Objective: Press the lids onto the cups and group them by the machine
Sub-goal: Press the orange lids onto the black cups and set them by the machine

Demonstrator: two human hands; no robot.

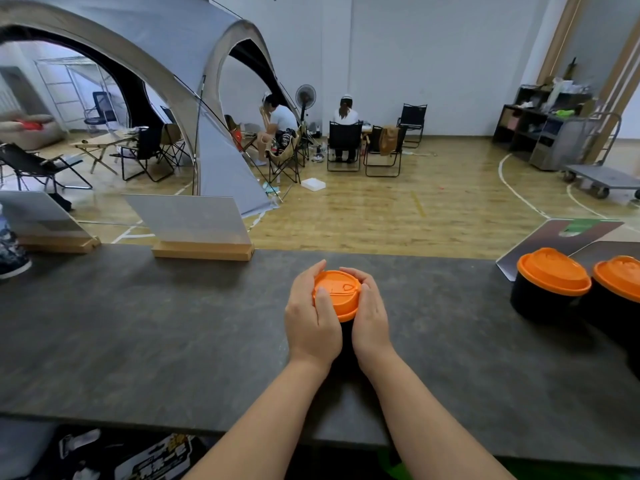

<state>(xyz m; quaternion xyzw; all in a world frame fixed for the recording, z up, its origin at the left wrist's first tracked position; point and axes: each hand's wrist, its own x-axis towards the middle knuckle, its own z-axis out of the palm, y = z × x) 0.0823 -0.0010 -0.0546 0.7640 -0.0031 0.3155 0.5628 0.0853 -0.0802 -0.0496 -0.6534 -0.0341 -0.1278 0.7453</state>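
An orange lid [341, 294] sits on top of a black cup [346, 337] at the middle of the dark counter [156, 334]. My left hand [311, 315] wraps the lid's left side with the thumb on its top. My right hand [369, 311] clasps the lid's right side, fingers curled over the far rim. The cup's body is mostly hidden between my hands. Two more black cups with orange lids stand at the right: one [550, 285] nearer the middle, the other [620, 292] cut by the frame edge.
Two sign holders on wooden bases [202, 252] [57, 244] stand along the counter's far edge at the left. A grey panel [568, 242] lies behind the lidded cups. Beyond the counter are a wooden floor, a tent, folding chairs and seated people.
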